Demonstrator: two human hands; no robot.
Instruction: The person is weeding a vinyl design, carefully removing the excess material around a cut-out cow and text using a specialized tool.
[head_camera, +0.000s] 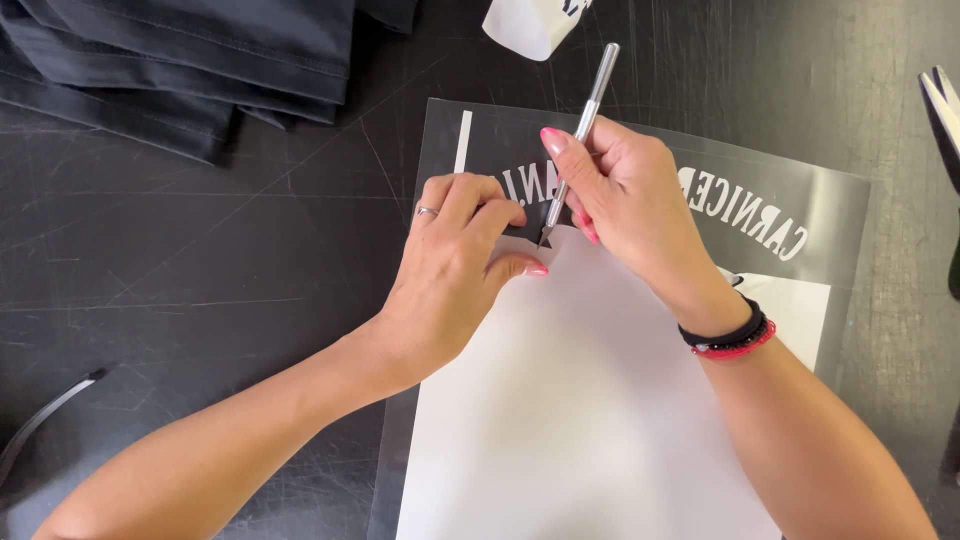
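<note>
I see my right hand (630, 195) closed around a thin silver weeding tool (583, 128), held like a pen, with its tip down at the upper edge of the white vinyl (580, 400). My left hand (455, 265) presses with bent fingers on that same edge, just beside the tip; it holds nothing, only pins the sheet. The vinyl lies on a clear carrier sheet (845, 215) on the black bench (200, 260). I judge the work is partly done: white mirrored letters (745, 212) already stand free near the top, but a large white area below is not yet removed. A folded dark garment (190, 60) lies far left, scissors (940, 110) at the right edge, a white scrap (525, 25) above. Nothing blocks the hands.
</note>
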